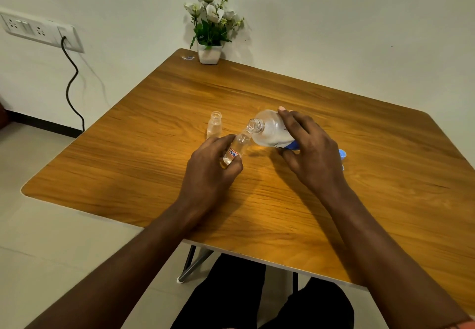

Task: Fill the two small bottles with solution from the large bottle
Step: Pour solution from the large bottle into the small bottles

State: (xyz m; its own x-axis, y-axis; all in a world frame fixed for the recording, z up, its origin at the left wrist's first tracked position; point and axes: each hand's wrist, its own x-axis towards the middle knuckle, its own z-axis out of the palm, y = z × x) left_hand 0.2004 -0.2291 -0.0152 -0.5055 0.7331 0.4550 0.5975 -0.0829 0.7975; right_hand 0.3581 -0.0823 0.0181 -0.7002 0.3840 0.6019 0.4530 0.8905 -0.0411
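While hands (210, 166) (311, 153) grip both, large bottle (270, 130) tilts onto small bottle (236, 150)

Large bottle (272, 130) tilted mouth-to-mouth over tilted labelled small bottle (237, 147); second small bottle (214, 125) upright

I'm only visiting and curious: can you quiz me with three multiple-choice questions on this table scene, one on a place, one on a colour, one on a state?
1. Where is the white square pot of white flowers?
A) at the wooden table's far edge
B) on the floor
C) under the table

2. What colour is the small plastic cap beside the right hand?
A) red
B) blue
C) green

3. How is the large clear plastic bottle held?
A) upright, capped
B) lying flat on the table
C) tilted, uncapped

Answers: A, the pot stands on the table by the wall; B, the cap shows blue; C, its open mouth leans to the small clear labelled bottle that the left hand grips.
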